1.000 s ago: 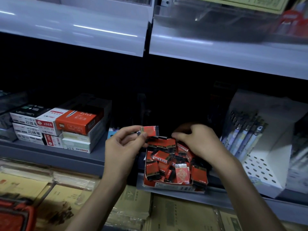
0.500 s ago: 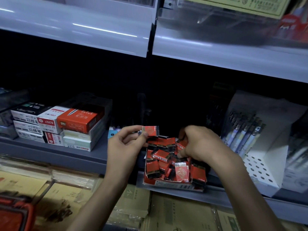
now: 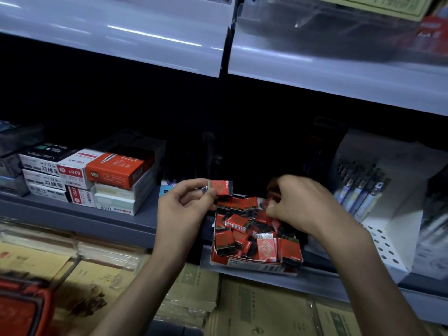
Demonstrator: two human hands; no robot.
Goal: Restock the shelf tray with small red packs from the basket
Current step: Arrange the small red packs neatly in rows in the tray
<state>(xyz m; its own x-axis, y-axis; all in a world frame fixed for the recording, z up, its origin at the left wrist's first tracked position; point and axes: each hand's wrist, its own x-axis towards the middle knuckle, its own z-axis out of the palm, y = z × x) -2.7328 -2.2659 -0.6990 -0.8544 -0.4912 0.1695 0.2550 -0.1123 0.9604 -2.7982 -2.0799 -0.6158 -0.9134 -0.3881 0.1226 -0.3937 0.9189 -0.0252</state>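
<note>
Between both hands: shelf tray (image 3: 252,264) heaped with small red packs (image 3: 238,221). Left hand (image 3: 183,209) pinches one red pack (image 3: 220,187) above tray's left edge. Right hand (image 3: 294,204) curled over the heap; grip unclear.

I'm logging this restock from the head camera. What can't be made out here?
- Right hand: curled fingers hide whether it grips a pack.
- Basket: cut off at the lower-left edge, contents unseen.
- Shelf tray: rear lost in shadow.
- Left hand pinches a red pack; print blurred.
</note>
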